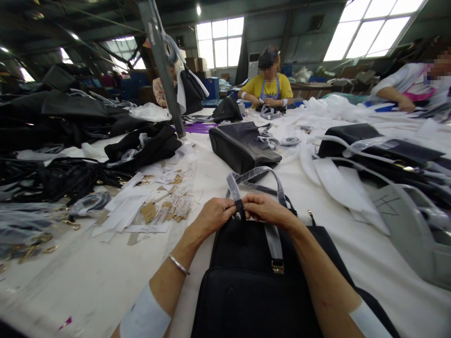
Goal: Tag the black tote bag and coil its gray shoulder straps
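Observation:
A black bag [253,300] lies on the table in front of me, with a gold-coloured buckle [277,267] on its front. Strips of clear plastic wrap its handle [273,239], which loops up past the bag's top edge. My left hand [220,213] pinches the wrapped handle strap from the left, near its base. From the right, my right hand [268,209] closes on the same strap, fingertips almost meeting the left ones. The exact spot under the fingers is partly hidden. Just beyond the hands lies another dark bag [243,145] on its side.
Paper tags [169,202] and white slips are scattered to the left. Black straps [45,183] pile up beyond them. A metal post [164,70] rises from the table. White padding sheets [345,188] and more bags [380,145] lie right. A co-worker in yellow [268,87] sits across.

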`<action>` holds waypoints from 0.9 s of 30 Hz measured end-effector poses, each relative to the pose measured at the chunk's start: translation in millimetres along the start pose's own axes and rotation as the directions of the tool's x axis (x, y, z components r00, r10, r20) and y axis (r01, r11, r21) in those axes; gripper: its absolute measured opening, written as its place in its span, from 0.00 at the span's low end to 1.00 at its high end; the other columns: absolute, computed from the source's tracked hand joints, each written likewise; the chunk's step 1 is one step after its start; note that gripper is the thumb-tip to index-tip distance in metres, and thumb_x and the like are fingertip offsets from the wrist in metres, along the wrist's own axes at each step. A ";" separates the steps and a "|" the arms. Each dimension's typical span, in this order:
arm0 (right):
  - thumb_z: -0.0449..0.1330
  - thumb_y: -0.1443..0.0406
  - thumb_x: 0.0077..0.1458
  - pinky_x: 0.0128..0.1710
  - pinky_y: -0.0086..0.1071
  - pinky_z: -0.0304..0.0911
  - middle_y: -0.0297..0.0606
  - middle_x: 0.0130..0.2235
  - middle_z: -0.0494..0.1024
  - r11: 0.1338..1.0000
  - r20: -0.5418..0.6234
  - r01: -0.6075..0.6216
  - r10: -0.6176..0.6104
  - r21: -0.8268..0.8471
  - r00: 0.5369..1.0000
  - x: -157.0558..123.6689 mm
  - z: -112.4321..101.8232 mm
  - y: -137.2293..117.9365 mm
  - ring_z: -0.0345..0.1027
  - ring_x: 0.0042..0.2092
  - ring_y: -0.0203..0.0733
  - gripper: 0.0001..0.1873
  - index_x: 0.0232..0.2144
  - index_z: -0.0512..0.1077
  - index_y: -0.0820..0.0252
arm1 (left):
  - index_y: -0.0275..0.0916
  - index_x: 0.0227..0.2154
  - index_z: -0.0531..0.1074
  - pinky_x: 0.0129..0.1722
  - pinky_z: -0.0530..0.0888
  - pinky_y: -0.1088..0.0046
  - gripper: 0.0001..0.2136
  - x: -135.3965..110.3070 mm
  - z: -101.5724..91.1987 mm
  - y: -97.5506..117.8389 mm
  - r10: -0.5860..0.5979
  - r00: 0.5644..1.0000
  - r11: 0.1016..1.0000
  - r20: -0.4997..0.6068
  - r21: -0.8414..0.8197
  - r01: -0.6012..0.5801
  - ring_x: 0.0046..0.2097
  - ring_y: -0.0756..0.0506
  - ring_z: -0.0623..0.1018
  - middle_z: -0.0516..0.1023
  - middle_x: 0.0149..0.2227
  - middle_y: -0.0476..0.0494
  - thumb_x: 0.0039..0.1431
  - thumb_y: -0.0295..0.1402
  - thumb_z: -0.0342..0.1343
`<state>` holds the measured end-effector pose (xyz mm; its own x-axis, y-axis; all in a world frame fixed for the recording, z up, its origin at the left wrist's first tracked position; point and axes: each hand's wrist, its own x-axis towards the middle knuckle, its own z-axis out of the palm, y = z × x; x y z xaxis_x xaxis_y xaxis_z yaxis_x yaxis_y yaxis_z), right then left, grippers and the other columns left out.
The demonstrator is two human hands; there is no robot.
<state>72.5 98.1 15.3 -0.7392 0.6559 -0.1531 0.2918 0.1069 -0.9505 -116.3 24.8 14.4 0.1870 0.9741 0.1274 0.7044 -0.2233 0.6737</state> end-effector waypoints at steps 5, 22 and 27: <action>0.60 0.66 0.49 0.27 0.27 0.58 0.30 0.23 0.74 0.985 -0.085 0.006 -0.022 -0.175 0.996 -8.4 -8.2 -8.5 0.68 0.28 0.36 0.12 0.38 0.73 0.60 | 0.39 0.28 0.79 0.33 0.66 0.75 0.13 -6.0 -23.5 -2.7 -0.048 0.999 0.999 0.013 -0.015 0.048 0.31 0.48 0.75 0.79 0.28 0.48 0.59 0.39 0.53; 0.63 0.66 0.50 0.38 0.36 0.74 0.47 0.45 0.79 0.766 0.187 -0.087 -0.044 0.637 0.981 -15.2 1.7 -11.9 0.75 0.45 0.48 0.22 0.49 0.73 0.64 | 0.37 0.21 0.67 0.35 0.69 0.73 0.07 -4.2 -16.4 -4.7 -0.114 0.993 0.606 -0.016 -0.794 0.057 0.30 0.50 0.71 0.71 0.24 0.48 0.50 0.33 0.56; 0.69 0.67 0.46 0.43 0.31 0.72 0.40 0.42 0.80 0.758 0.036 0.001 -0.032 0.652 0.999 -1.7 16.5 -7.0 0.76 0.43 0.40 0.23 0.46 0.72 0.61 | 0.37 0.25 0.66 0.22 0.62 0.79 0.12 1.3 -3.7 -13.1 -0.233 0.972 0.468 0.015 -0.875 0.125 0.21 0.55 0.65 0.64 0.19 0.55 0.50 0.39 0.60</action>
<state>61.7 83.8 17.7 -0.7697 0.6246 -0.1321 -0.1749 -0.4054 -0.8972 -127.8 29.1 8.5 0.0279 0.9987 -0.0435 -0.2463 0.0490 0.9680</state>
